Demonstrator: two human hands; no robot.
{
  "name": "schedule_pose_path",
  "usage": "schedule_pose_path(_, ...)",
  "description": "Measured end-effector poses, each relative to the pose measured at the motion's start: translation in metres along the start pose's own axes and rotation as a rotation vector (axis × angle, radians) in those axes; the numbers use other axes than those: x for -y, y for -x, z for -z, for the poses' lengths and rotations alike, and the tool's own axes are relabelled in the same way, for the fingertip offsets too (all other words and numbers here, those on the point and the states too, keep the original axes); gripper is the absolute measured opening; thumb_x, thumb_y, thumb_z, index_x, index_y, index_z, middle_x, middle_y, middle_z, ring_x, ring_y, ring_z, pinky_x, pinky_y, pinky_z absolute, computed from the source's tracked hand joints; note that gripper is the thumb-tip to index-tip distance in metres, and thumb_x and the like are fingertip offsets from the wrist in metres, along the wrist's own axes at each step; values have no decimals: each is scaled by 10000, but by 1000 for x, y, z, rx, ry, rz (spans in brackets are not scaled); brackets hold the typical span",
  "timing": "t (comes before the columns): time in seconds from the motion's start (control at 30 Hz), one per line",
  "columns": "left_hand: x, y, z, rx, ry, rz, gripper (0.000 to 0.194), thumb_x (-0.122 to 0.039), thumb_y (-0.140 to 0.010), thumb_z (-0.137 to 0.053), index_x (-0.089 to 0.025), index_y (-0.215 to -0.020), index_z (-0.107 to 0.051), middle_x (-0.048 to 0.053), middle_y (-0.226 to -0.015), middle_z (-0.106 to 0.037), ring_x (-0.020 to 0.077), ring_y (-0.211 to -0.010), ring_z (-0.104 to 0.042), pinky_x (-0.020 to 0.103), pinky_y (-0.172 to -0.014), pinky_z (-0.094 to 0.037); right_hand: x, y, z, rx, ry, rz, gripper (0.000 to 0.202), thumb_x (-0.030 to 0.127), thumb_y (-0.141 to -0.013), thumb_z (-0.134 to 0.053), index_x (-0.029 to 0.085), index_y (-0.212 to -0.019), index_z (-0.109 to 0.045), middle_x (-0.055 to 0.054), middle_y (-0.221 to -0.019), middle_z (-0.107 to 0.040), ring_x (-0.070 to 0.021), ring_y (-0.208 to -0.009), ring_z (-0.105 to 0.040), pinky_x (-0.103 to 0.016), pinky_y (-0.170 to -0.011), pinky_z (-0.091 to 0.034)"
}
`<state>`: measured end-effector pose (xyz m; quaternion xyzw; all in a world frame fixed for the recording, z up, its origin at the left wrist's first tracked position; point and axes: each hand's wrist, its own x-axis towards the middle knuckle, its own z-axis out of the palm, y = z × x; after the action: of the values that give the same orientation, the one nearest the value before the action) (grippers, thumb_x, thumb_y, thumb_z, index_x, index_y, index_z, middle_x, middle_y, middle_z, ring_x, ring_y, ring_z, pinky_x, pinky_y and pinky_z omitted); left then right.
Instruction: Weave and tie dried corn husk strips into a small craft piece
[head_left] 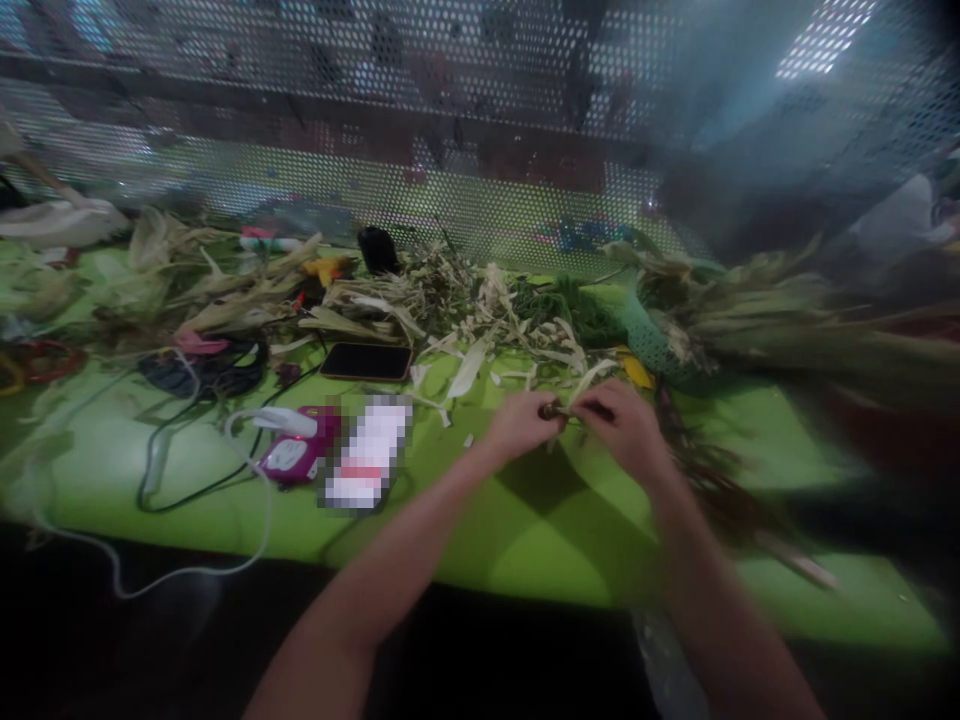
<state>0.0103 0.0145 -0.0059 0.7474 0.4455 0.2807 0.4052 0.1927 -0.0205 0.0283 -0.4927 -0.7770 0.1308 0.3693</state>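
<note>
My left hand and my right hand are close together above the green tabletop, both with fingers closed. A small dark-ended stem-like piece sticks out of my left fingers; its exact kind is too blurred to tell. My right fingers pinch what looks like a pale dried husk strip at that piece, mostly hidden by the fingertips. Just behind the hands lie loose pale husk strips, part of a larger heap of dried plant pieces.
A black phone, a lit-screen phone and a magenta power socket with cables lie left. A green perforated basket holding long dried leaves stands right. Behind the table rises a perforated metal screen.
</note>
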Motion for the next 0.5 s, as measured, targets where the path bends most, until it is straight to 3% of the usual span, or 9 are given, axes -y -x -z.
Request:
schedule_pose_path(0.2,-7,2,5,38,-160,-80,169,-313,-749,-593,-169,-661,-601,-4,-635,-536,129,-609,-450,258,-573,-262,8,5,-12,48,116,65,139,240,-915,-573,209,-874,-703,-55,-843,-628,-189,-787,-601,-301,-692,-463)
schedule_pose_path(0.5,3,0,0,4,-94,-121,218,-342,-785,-597,-156,-716,-689,37,-666,-620,142,-601,-487,258,-581,-308,16,7,-12,53,153,114,294,158,-936,-485,237,-1148,-673,-66,-1041,-712,-209,-944,-645,-332,-824,-491)
